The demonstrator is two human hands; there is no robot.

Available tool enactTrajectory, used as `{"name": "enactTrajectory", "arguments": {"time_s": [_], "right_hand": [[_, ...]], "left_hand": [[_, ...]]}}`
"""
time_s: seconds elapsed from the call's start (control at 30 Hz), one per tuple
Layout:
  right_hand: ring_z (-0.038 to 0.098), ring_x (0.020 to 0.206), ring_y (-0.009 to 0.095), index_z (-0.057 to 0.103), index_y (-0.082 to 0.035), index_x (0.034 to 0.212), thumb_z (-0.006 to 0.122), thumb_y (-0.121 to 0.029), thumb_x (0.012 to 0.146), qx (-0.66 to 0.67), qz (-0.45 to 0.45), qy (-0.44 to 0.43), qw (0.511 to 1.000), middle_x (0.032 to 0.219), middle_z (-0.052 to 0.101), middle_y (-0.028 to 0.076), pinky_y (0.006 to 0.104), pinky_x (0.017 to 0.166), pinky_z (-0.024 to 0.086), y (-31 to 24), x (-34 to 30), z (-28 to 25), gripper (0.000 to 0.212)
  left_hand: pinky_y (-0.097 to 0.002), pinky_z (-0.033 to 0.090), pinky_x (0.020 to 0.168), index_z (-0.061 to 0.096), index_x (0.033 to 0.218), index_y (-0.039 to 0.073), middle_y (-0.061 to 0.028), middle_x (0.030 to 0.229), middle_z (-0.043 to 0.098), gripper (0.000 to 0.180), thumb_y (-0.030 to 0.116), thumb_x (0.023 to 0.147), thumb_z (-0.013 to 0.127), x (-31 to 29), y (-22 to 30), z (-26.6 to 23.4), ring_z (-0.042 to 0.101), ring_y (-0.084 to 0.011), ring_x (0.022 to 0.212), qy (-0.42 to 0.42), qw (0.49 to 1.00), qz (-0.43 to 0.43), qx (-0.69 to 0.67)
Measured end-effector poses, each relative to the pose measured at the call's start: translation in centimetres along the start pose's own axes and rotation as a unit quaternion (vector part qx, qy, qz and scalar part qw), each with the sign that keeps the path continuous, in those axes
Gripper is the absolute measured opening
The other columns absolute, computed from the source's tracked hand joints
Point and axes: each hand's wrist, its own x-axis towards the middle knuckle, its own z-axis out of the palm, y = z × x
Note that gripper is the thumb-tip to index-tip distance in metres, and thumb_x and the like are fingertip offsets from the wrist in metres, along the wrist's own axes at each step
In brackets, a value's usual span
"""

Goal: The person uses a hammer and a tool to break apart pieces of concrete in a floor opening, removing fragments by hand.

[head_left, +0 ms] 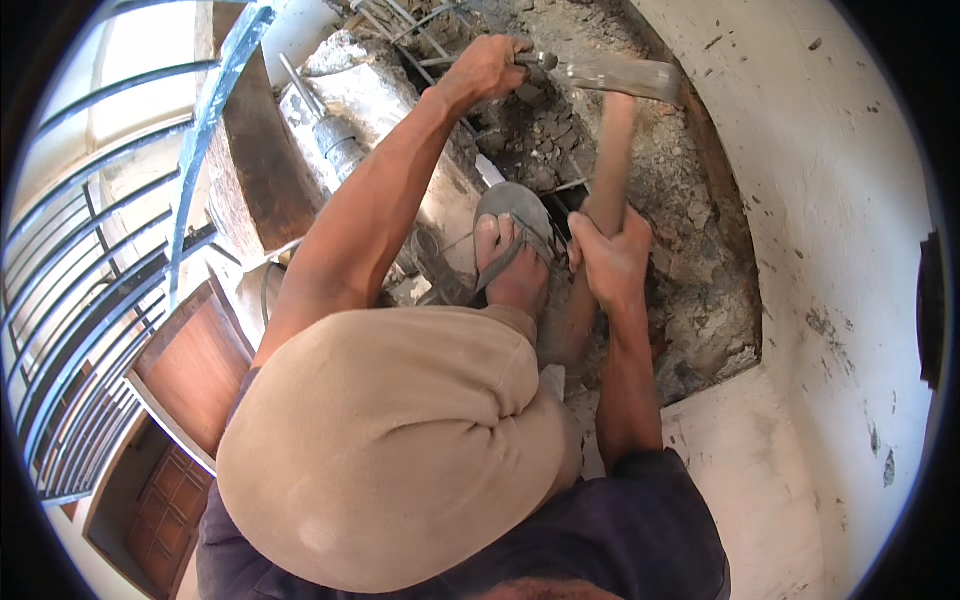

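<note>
My right hand (pixel 612 250) is wrapped round the wooden handle of a hammer (pixel 615 150). The hammer's metal head (pixel 625 76) is up at the far side, close to the end of a metal chisel (pixel 543 61). Closed round that chisel is my left hand (pixel 487 72), which hides much of its shaft. A small gap shows between the hammer head and the chisel end. Beneath both lies a broken-out hollow of rubble and chipped concrete (pixel 545 135), with thin steel bars (pixel 405 20) exposed at its far left.
My sandalled foot (pixel 512 240) stands at the hollow's near edge. A power tool with a long metal bit (pixel 338 140) rests on the pale slab to the left. Blue metal railings (pixel 120 80) run along the left. A white, stained wall (pixel 810 180) curves along the right.
</note>
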Motion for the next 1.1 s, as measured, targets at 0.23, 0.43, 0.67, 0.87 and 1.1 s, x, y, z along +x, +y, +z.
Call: {"name": "enactTrajectory", "arguments": {"time_s": [0.23,0.43,0.67,0.87,1.1], "right_hand": [[0.06,0.056,0.012,0.062,0.001,0.087,0.073,0.001,0.086,0.211,-0.211,0.142,0.944,0.071,0.063,0.004,0.0293,0.05,0.048,-3.9,-2.4,1.0,0.011],[0.06,0.058,0.01,0.063,0.001,0.089,0.073,-0.006,0.087,-0.057,-0.034,-0.014,0.998,0.07,0.062,0.004,0.0281,0.051,0.046,0.9,3.0,0.8,0.013],[0.064,0.066,0.012,0.066,0.003,0.089,0.075,-0.014,0.083,-0.015,-0.177,0.073,0.981,0.072,0.066,0.008,0.0338,0.061,0.052,-4.7,-1.2,-2.0,0.02],[0.07,0.072,0.022,0.068,0.006,0.095,0.073,-0.017,0.079,-0.221,-0.056,-0.027,0.973,0.079,0.07,0.018,0.0376,0.066,0.054,1.4,4.8,-1.0,0.028],[0.069,0.073,0.02,0.068,0.005,0.099,0.072,-0.016,0.079,-0.205,0.004,-0.079,0.975,0.077,0.068,0.014,0.0378,0.067,0.053,2.3,1.6,-1.2,0.03]], "left_hand": [[-0.049,0.054,0.076,0.07,0.112,-0.002,-0.0283,0.084,0.068,0.039,0.007,0.074,0.066,-0.2,0.1,0.3,0.068,-0.0456,0.081,0.034,0.998,0.023,-0.05],[-0.0422,0.054,0.076,0.071,0.116,0.006,-0.0248,0.088,0.069,0.034,0.015,0.083,0.074,-0.5,-0.7,1.0,0.066,-0.0384,0.076,0.004,0.999,-0.008,-0.052],[-0.0444,0.053,0.076,0.07,0.115,0.003,-0.026,0.086,0.068,0.034,0.015,0.083,0.074,-0.6,-2.4,1.0,0.068,-0.0424,0.081,0.019,0.999,0.006,-0.037],[-0.0459,0.053,0.078,0.071,0.109,0.003,-0.0266,0.092,0.069,0.03,0.012,0.08,0.072,-1.2,-1.4,0.9,0.069,-0.0446,0.09,0.019,0.996,0.041,-0.079],[-0.0407,0.051,0.067,0.068,0.092,0.004,-0.0188,0.08,0.068,0.027,0.03,0.095,0.074,-2.1,-2.7,1.7,0.063,-0.0253,0.069,0.102,0.99,-0.061,-0.079]]}}
